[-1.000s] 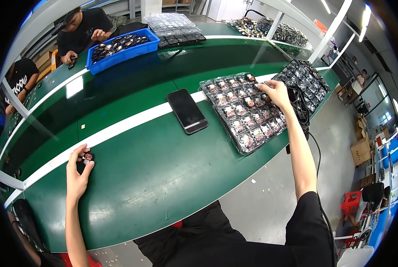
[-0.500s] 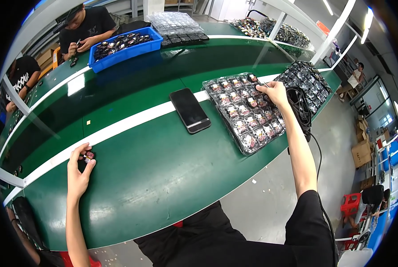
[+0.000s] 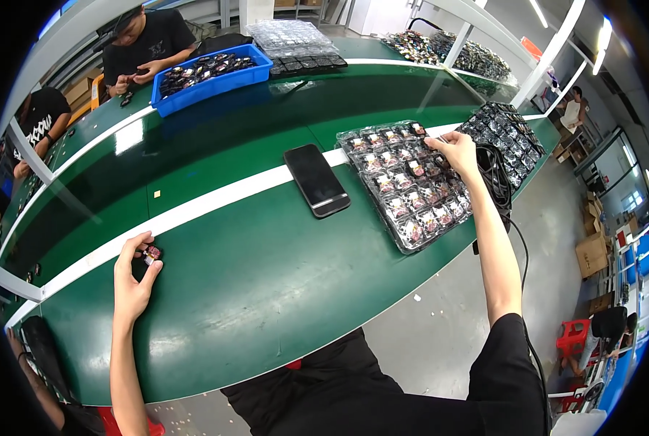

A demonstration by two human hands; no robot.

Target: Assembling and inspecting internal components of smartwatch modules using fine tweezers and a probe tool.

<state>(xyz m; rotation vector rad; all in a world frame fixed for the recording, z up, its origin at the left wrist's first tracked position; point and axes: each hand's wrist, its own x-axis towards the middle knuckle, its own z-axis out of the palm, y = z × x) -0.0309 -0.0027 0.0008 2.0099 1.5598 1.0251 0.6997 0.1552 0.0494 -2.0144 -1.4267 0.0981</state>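
Note:
My left hand [image 3: 132, 280] is near the left part of the green bench, its thumb and curled fingers around a small dark and pink part [image 3: 151, 254] with a pale patch. My right hand [image 3: 455, 153] reaches over the far right corner of a clear plastic tray [image 3: 404, 244]. Its thumb and forefinger are closed together at a pocket there; what they pinch is too small to make out. Rows of similar small parts [image 3: 416, 168] fill many of the tray's pockets. A black phone [image 3: 315, 180] lies left of the tray.
Beside my right forearm are a coiled black cable [image 3: 493, 174] and another tray of dark pockets [image 3: 509, 138]. A white rail [image 3: 215, 198] runs along the bench. Beyond it stands a blue bin [image 3: 212, 80] of dark parts, with stacked trays [image 3: 295, 43] and a seated person [image 3: 153, 47] working.
The whole view has shifted slightly, so bench things appear a little further right. My right hand stays at the tray's far right corner; my left hand keeps its curl around the small part.

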